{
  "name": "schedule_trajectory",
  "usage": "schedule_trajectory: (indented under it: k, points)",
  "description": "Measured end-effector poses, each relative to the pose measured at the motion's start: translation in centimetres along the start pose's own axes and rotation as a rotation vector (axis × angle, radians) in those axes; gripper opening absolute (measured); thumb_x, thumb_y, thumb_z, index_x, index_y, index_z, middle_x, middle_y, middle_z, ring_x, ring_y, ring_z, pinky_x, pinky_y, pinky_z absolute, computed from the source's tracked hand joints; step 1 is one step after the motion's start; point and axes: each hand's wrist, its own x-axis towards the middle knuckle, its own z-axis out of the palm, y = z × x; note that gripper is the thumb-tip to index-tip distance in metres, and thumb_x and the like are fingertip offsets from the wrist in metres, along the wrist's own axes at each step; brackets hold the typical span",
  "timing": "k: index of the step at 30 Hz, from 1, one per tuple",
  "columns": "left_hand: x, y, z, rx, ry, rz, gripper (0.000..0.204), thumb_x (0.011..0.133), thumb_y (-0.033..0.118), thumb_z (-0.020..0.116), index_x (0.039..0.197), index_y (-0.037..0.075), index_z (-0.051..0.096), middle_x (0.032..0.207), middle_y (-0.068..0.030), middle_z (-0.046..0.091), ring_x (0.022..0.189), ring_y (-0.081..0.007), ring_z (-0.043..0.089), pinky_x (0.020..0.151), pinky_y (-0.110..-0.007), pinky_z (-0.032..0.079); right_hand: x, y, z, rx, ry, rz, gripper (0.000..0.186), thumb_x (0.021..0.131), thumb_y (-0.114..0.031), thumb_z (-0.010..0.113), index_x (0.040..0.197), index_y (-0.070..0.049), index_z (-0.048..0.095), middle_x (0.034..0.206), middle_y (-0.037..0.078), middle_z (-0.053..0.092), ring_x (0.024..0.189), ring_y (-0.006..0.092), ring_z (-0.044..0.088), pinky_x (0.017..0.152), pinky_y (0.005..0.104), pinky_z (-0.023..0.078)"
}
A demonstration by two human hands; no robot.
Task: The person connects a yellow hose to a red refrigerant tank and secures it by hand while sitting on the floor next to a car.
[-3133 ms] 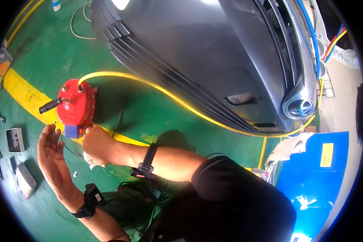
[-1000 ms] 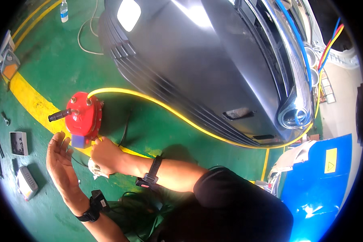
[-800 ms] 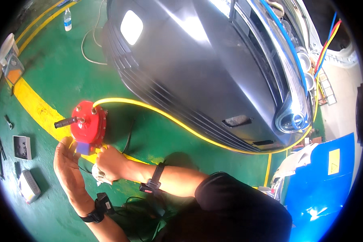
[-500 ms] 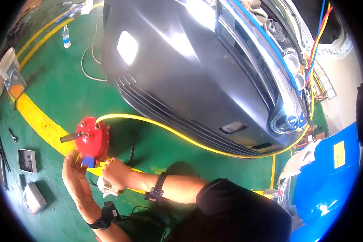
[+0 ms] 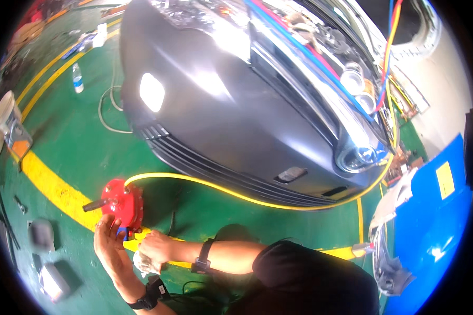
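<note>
A red pump-like unit [image 5: 122,207] with a dark handle, brass fittings and a blue box at its lower end sits on the floor, a yellow hose [image 5: 226,191] running from it. My left hand [image 5: 112,244] is open, fingers loosely curved and raised at the blue box, partly hiding it. My right hand [image 5: 158,245] is closed just right of the blue box, with a crumpled off-white cloth or glove [image 5: 145,262] under it; what its fingers grip is hidden.
A grey car bumper [image 5: 236,121] with coloured hoses along it fills the upper middle. A blue panel [image 5: 425,226] stands at right. A bucket [image 5: 8,113], bottle [image 5: 78,77], small box [image 5: 41,234], wrench [image 5: 20,203] and grey case [image 5: 54,282] lie left on the green floor.
The view has tilted upward, so the floor, unit and hands sit lower in the picture and more of the car's engine bay shows. My hands stay in much the same places at the unit.
</note>
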Motion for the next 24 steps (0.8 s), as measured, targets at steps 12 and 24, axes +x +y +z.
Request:
schedule_trajectory:
  k: [12, 24]
  points:
    - [0.9, -1.4, 0.1, -0.005, -0.086, -0.043, 0.036, 0.106, 0.03, 0.053, 0.128, 0.003, 0.061, 0.125, -0.0055, 0.065, 0.111, -0.0169, 0.06, 0.09, -0.031, 0.042, -0.1, 0.4, 1.1, -0.029, 0.119, 0.044, 0.013, 0.066, -0.015, 0.069, 0.063, -0.003, 0.066, 0.065, 0.016, 0.065, 0.067, 0.031, 0.068, 0.062, 0.0415, 0.049]
    - [0.2, -0.2, -0.1, 0.029, -0.054, -0.038, 0.036, 0.107, 0.03, 0.052, 0.129, 0.003, 0.06, 0.128, -0.0066, 0.064, 0.113, -0.017, 0.06, 0.091, -0.031, 0.043, -0.1, 1.1, 3.0, -0.053, 0.164, -0.031, 0.015, 0.071, -0.021, 0.067, 0.072, -0.007, 0.063, 0.071, 0.01, 0.063, 0.073, 0.0303, 0.064, 0.066, 0.0431, 0.045]
